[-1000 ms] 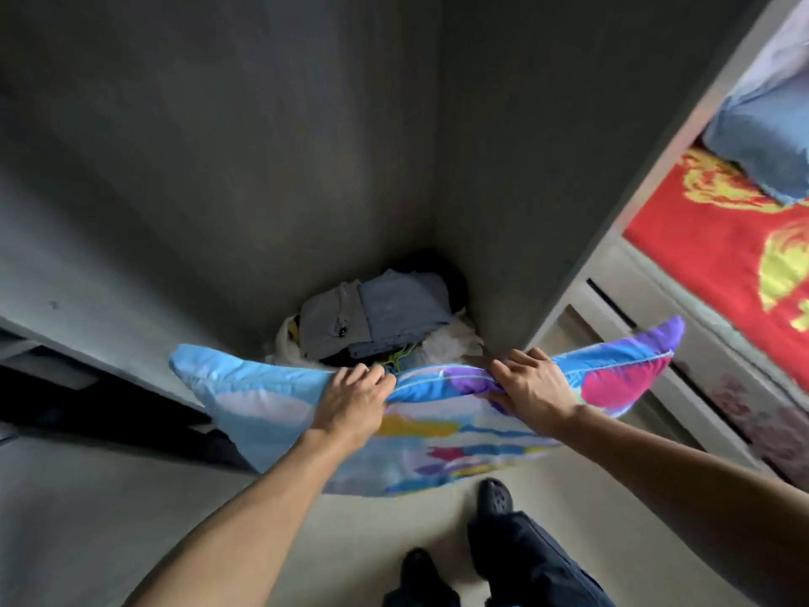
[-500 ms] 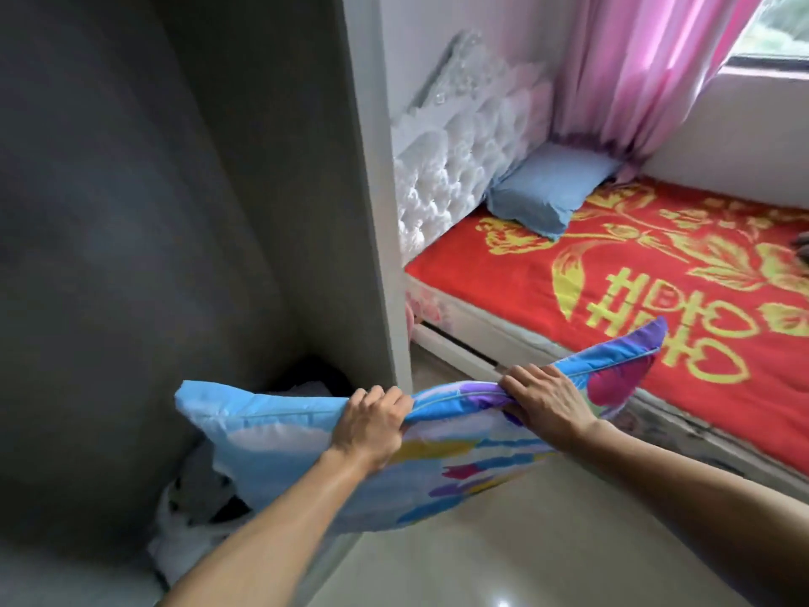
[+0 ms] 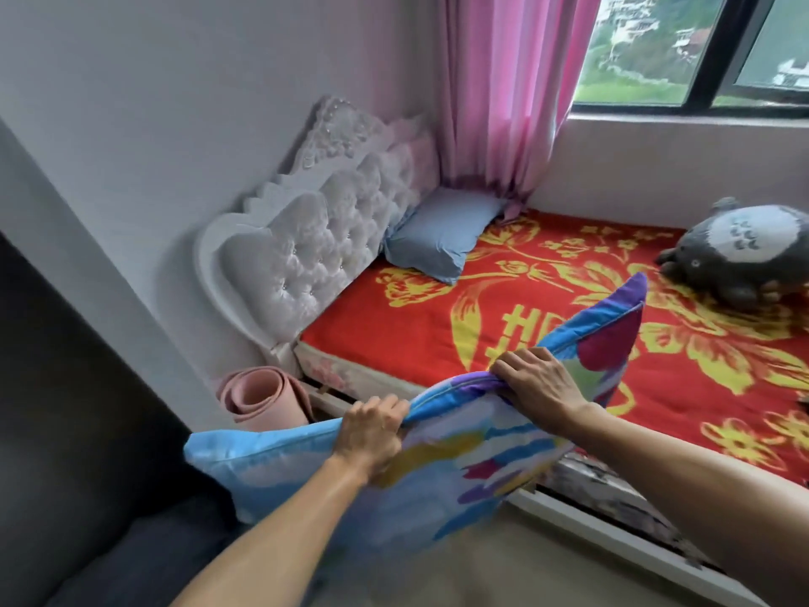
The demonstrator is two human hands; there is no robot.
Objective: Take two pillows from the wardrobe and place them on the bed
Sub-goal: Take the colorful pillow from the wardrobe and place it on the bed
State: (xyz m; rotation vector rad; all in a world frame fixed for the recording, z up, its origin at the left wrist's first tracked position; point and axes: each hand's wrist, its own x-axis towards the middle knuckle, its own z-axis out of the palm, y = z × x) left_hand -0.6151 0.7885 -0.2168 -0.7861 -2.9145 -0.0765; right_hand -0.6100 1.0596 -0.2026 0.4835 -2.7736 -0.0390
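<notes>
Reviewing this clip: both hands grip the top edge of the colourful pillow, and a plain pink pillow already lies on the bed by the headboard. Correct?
Not quite. The head view shows the pillow by the headboard is plain blue, not pink. The rest holds: left hand and right hand grip the colourful pillow along its top edge.

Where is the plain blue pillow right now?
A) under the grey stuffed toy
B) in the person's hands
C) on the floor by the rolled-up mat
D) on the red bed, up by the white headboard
D: the plain blue pillow lies on the red bed against the white headboard, while both hands hold a different, colourful pillow.
</notes>
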